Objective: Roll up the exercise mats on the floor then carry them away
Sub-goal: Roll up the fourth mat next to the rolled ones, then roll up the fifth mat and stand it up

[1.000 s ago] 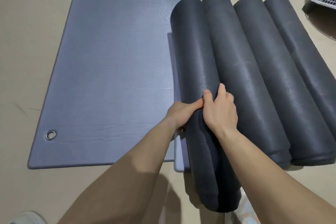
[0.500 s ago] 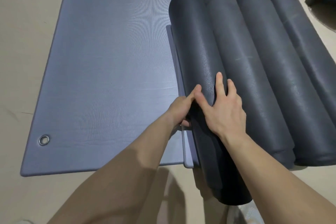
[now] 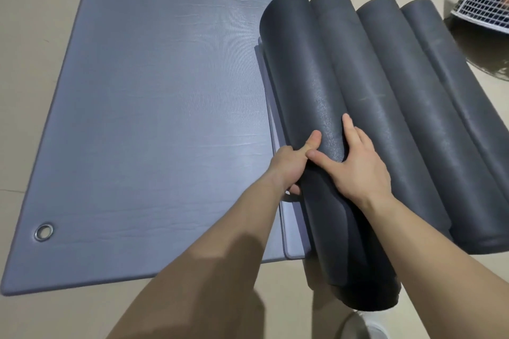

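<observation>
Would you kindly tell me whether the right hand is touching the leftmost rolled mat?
Touching: the head view shows the right hand resting directly on the leftmost rolled mat.

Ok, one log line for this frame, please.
stage: rolling | left hand grips leftmost roll | right hand presses same roll | flat mat unrolled beside it | carrying not started
</observation>
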